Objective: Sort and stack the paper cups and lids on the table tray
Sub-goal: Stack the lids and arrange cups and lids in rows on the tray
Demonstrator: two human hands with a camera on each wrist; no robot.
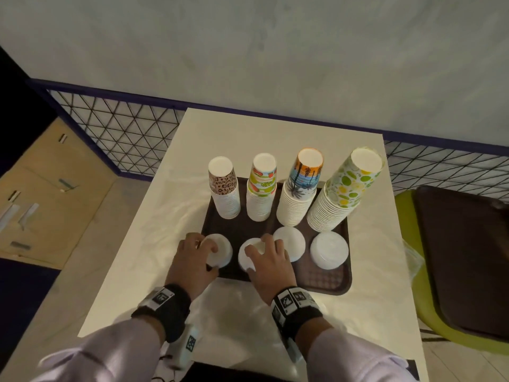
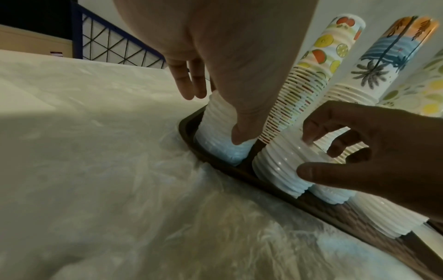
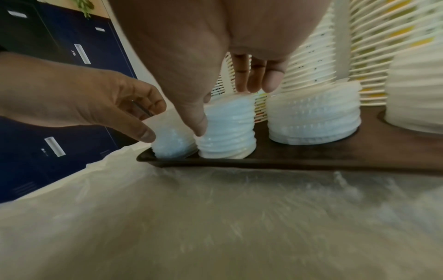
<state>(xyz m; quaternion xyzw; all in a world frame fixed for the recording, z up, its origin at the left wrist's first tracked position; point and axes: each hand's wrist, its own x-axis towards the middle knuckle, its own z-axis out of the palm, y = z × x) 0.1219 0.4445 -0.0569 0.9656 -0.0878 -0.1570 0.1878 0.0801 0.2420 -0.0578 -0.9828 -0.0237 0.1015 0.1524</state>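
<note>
A brown tray (image 1: pixel 325 279) holds a back row of upside-down paper cup stacks: leopard print (image 1: pixel 224 194), fruit print (image 1: pixel 261 188), palm print (image 1: pixel 298 194) and lime print (image 1: pixel 341 194). Stacks of white lids stand in a front row. My left hand (image 1: pixel 211 257) grips the leftmost lid stack (image 1: pixel 223 252), thumb on its near side (image 2: pixel 220 149). My right hand (image 1: pixel 252 259) grips the second lid stack (image 1: pixel 242 257), thumb in front and fingers over the top (image 3: pixel 227 136). The third lid stack (image 1: pixel 292 244) and fourth lid stack (image 1: pixel 329 249) stand untouched.
The white table (image 1: pixel 248 321) is covered with crinkled clear film. A second brown tray (image 1: pixel 462 257) lies on a green chair to the right. A wire-mesh railing (image 1: pixel 124 133) runs behind the table, and cardboard boxes (image 1: pixel 49 188) sit on the floor at left.
</note>
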